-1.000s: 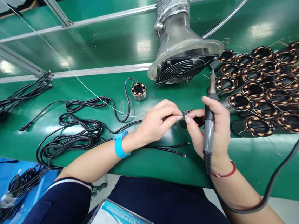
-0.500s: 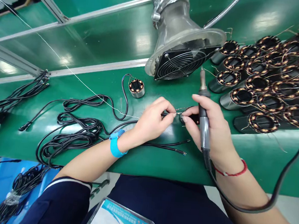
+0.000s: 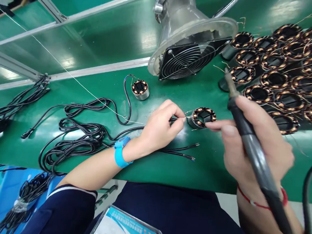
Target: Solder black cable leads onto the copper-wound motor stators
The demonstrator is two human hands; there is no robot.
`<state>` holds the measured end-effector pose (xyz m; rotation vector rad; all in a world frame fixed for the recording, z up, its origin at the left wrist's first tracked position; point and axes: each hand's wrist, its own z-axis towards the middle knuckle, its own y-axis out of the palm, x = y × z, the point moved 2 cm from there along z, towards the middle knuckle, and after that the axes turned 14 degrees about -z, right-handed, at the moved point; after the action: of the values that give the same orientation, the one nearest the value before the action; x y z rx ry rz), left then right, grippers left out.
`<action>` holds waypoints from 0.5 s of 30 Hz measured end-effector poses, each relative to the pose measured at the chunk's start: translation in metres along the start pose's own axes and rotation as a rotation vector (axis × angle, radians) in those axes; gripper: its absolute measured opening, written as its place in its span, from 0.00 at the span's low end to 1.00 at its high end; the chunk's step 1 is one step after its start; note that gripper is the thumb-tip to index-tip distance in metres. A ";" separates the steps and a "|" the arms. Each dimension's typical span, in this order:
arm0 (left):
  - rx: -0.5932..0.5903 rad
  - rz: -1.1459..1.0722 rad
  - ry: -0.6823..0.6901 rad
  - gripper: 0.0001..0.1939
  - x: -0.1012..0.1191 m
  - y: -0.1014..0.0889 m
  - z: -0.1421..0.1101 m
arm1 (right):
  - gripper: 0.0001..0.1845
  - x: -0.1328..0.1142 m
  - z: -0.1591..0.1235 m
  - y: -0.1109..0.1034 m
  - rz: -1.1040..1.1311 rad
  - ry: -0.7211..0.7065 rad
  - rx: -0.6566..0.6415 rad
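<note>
My left hand [image 3: 163, 128] pinches the end of a black cable [image 3: 174, 119] beside a motor stator [image 3: 203, 118] with copper windings. Thin wire ends run from my fingertips to that stator's left rim. A soldering iron [image 3: 249, 140] is gripped in my right hand [image 3: 259, 156], its tip angled up and left toward the stators behind. One outstretched finger of this hand reaches the near stator's right side. Thin white solder wire [image 3: 102, 100] stretches from the upper left to my left hand. Farther back stands another stator [image 3: 140, 89] with a cable joined to it.
Many stators [image 3: 275, 80] stand in rows at the right. A fume extractor with a fan [image 3: 190, 61] hangs above the bench. Coiled black cables [image 3: 79, 137] lie at the left, with two stripped cable ends [image 3: 192, 157] near the front. A blue bin [image 3: 8, 191] sits below the edge.
My right hand has moved right with the soldering iron, uncovering the near stator. The iron's tip has swung right. My left hand has stayed almost in place.
</note>
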<state>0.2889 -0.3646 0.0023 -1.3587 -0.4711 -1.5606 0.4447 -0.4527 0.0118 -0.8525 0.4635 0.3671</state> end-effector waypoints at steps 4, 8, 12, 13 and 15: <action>0.020 0.018 0.052 0.07 0.001 0.003 -0.003 | 0.24 0.008 -0.018 -0.008 0.086 -0.098 0.195; 0.038 0.025 0.083 0.08 0.001 0.006 -0.005 | 0.22 0.012 -0.028 -0.006 0.124 -0.211 0.249; 0.054 0.083 0.114 0.09 0.000 0.007 -0.006 | 0.17 0.010 -0.031 -0.005 0.168 -0.197 0.218; 0.059 0.093 0.123 0.09 -0.001 0.008 -0.006 | 0.16 0.009 -0.031 -0.005 0.177 -0.181 0.196; 0.066 0.105 0.140 0.10 -0.001 0.009 -0.006 | 0.16 0.008 -0.031 -0.005 0.186 -0.156 0.162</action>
<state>0.2926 -0.3731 -0.0030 -1.1961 -0.3569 -1.5288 0.4462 -0.4791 -0.0065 -0.6198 0.4223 0.5553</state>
